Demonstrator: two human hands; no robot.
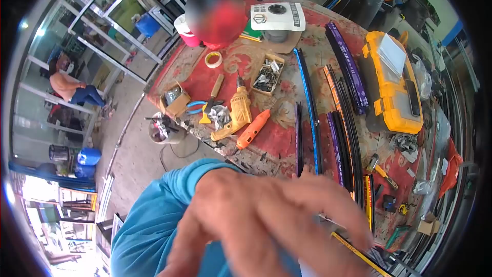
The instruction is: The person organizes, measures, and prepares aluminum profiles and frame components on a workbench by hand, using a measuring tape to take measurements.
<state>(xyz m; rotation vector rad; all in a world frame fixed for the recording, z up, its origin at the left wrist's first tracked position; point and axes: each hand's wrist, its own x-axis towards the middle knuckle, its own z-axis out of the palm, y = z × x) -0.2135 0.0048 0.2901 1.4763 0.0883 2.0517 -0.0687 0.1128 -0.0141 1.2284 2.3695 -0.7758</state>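
My left hand (pixel 256 215) is raised large and close to the camera, in a blue sleeve (pixel 154 215). Its fingers are spread and blurred, with nothing seen in them. My right hand is not in view. Beyond the hand, on the table, lie an orange handheld tool (pixel 253 129), a yellow power drill (pixel 238 110) and a scraper (pixel 211 100) with a wooden handle. Blue-handled pliers (pixel 195 106) rest beside the scraper. Long strips, one blue-faced (pixel 306 107) and one purple-faced (pixel 348 69), run lengthwise across the table, partly hidden by my fingers.
A red patterned cloth (pixel 284 115) covers the table. A yellow toolbox (pixel 376 103), a hammer (pixel 382 171), a box of small hardware (pixel 267 74) and a tape roll (pixel 213 60) lie on it. A bucket (pixel 165 132) stands by its edge. A person (pixel 72 84) sits at far left.
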